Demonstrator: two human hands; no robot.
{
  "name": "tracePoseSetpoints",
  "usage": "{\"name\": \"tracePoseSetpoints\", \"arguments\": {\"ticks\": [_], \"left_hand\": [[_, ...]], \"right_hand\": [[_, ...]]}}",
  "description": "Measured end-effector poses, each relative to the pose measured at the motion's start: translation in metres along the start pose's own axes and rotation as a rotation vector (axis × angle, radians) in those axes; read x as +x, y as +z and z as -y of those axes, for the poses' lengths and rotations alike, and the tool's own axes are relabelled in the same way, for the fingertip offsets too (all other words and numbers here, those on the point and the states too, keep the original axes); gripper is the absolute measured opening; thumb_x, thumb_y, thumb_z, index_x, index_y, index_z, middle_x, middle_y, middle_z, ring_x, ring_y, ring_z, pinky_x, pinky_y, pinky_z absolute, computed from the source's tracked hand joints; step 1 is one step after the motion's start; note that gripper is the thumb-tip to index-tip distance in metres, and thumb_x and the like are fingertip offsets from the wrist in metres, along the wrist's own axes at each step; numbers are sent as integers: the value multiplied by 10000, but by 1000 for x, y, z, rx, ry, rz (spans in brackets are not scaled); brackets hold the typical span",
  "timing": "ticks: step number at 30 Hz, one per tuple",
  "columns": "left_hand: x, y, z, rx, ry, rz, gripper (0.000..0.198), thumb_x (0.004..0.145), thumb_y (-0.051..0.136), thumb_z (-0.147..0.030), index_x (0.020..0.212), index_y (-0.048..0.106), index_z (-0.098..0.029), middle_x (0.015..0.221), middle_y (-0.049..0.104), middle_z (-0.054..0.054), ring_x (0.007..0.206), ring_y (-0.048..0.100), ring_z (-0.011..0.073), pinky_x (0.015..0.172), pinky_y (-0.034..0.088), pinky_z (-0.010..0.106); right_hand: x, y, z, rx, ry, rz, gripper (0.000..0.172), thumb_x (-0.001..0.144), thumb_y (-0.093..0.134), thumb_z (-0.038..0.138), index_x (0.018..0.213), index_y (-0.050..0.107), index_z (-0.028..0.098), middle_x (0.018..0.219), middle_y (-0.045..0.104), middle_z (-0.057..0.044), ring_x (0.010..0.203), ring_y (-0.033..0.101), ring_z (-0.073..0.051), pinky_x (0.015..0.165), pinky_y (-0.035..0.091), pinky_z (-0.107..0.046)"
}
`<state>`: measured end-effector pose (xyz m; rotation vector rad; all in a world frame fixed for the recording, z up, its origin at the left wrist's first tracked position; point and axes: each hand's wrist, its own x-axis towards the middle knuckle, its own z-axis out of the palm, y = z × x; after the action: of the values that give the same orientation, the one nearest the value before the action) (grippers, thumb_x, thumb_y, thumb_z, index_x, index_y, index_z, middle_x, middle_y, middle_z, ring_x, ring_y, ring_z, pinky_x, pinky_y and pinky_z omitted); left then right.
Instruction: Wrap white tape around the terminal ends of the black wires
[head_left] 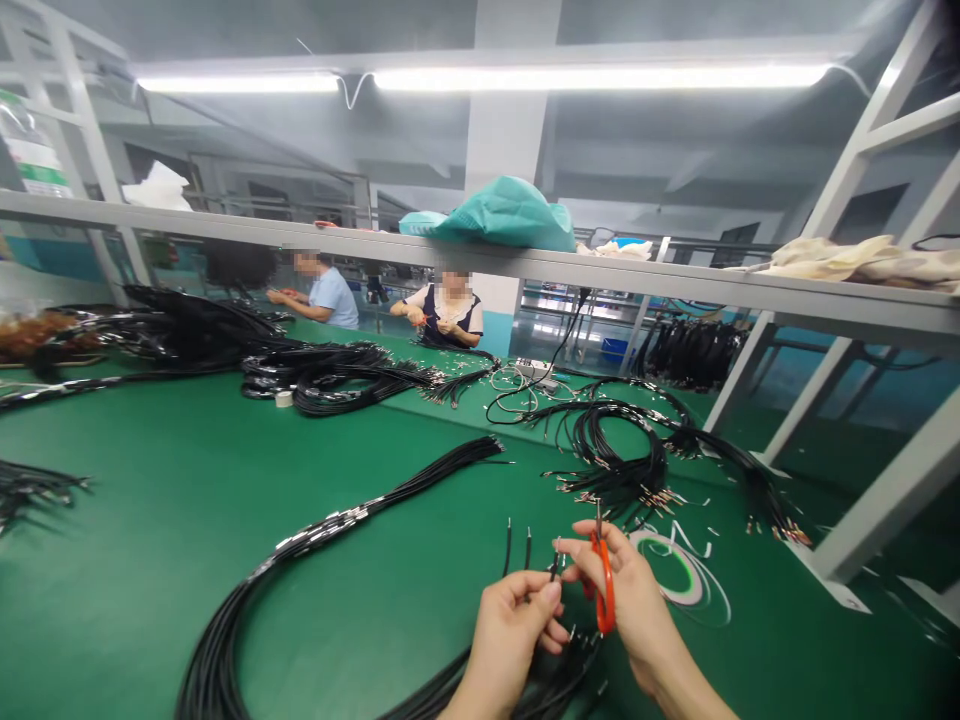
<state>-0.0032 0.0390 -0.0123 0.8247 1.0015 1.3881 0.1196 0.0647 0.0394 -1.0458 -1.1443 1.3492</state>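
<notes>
Between the thumb and fingers of my left hand [514, 625] is the end of a black cable [555, 568], its tip pointing up. My right hand [630, 595] holds scissors with orange handles [606, 590], blades upward, while its index finger and thumb reach to the cable tip. Whether those fingertips touch the tip is hard to make out. Two more black cable ends stand up just left of the pinched one. Below my hands lies a bundle of black cables [217, 620], which curves round to the left and away across the green table [360, 610].
Coiled black cables [615, 450] with copper-coloured ends lie beyond my hands, near a white and green spool [679, 570]. More cable bundles [337, 375] sit at the back left. A grey shelf [360, 240] spans above. Two people work at the far side, one with orange-handled scissors.
</notes>
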Motion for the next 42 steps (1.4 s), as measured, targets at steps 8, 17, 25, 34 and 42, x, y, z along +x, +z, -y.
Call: {"name": "tracePoseSetpoints", "arguments": {"ticks": [8,17,25,34,42], "left_hand": [[2,-1,7,-15,-9,-105,460,492,844,-435,716,626,-97,500,611,-5,438,621,129,411,453,185],[-4,4,-3,-20,-46,-132,415,488,844,-416,654,626,-104,486,623,3,441,624,130,407,431,179],[-5,6,-1,12,-62,-140,385,493,843,-393,630,627,-106,477,622,0,439,625,129,416,428,180],[-2,0,-1,-63,-120,-37,420,526,823,-445,674,651,-92,550,648,22,454,642,143,418,448,197],[-2,-2,-3,-67,-136,-13,372,568,807,-419,681,667,-93,560,650,22,426,608,112,415,428,190]], "right_hand": [[-1,-2,1,-38,-28,40,441,622,810,322,940,532,194,692,686,3,586,627,-165,560,463,-259],[3,-6,-1,-126,-87,86,396,651,779,380,929,570,191,695,679,-17,579,619,-180,556,473,-287],[-3,-5,-6,-422,-220,26,229,787,639,348,956,582,205,735,667,-24,715,632,-215,656,476,-309],[9,-26,4,-830,-562,115,190,845,534,256,1032,553,235,876,669,-47,791,625,-217,725,473,-319],[17,-37,-5,-1446,-676,302,81,848,536,232,917,576,218,775,697,-43,714,648,-223,630,413,-293]]}}
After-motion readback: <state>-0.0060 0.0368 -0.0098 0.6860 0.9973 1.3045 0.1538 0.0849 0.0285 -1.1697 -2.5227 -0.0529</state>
